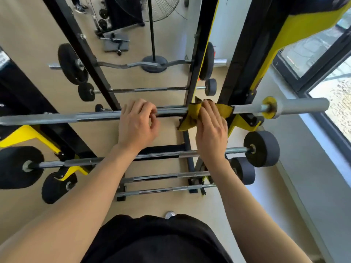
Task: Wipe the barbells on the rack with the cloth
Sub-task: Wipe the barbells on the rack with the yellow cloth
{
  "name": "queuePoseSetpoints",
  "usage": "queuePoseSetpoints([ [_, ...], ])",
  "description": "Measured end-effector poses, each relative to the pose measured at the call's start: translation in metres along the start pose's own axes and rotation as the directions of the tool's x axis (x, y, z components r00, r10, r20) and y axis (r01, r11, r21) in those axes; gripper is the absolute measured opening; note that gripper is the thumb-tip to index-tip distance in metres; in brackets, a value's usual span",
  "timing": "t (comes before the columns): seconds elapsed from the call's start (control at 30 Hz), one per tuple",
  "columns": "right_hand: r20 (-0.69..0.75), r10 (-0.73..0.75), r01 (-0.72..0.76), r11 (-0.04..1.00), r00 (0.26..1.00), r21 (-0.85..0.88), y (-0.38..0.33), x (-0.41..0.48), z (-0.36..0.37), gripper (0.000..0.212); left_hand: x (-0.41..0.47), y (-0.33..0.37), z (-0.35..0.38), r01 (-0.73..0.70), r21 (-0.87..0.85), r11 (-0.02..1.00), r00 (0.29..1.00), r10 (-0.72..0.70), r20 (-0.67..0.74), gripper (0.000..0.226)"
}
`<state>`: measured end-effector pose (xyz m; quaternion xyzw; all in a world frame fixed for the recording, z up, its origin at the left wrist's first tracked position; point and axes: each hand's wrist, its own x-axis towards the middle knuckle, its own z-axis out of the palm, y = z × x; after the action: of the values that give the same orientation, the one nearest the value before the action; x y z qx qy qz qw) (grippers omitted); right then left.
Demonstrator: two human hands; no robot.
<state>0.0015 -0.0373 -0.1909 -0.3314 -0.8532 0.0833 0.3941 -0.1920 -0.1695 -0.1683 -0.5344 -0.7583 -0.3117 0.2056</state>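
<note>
My left hand [137,122] has its fingers curled over the top bar [76,117], steadying it mid-span. My right hand [211,128] has its fingers folded over the cloth [190,115], which wraps the same bar just beside the right upright [196,73]. My judgement: keep the cloth closed round the whole shaft, squeeze, and draw it along in long strokes. The left hand stops the bar rolling. Go slower over knurling, where the cloth may snag. The lower bars [157,154] rest nearer me.

Bright daylight from window [334,95] (right), wide-angle edge bending, corners perhaps soft
</note>
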Motion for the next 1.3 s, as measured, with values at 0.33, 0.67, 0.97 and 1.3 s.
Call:
queuePoseSetpoints([
  [0.33,0.226,0.051,-0.130,0.927,0.973,0.353,-0.100,-0.073,0.026,0.022,-0.043,-0.005,-0.037,0.382,-0.308,0.871,0.735,-0.085,0.672,0.060],
  [0.67,0.762,0.282,-0.747,0.555,0.583,0.366,-0.130,-0.123,0.026,0.039,-0.126,-0.053,-0.052,0.641,-0.350,0.683,0.568,-0.115,0.815,0.031],
  [0.97,0.649,0.465,-0.684,0.720,0.602,0.118,-0.101,-0.158,0.053,0.009,-0.158,-0.058,-0.010,0.608,-0.270,0.747,0.605,-0.214,0.767,0.031],
  [1.3,0.659,0.373,-0.534,0.844,0.653,0.051,-0.027,-0.118,0.089,0.031,-0.154,-0.072,0.041,0.667,-0.137,0.732,0.476,-0.278,0.834,0.027],
])
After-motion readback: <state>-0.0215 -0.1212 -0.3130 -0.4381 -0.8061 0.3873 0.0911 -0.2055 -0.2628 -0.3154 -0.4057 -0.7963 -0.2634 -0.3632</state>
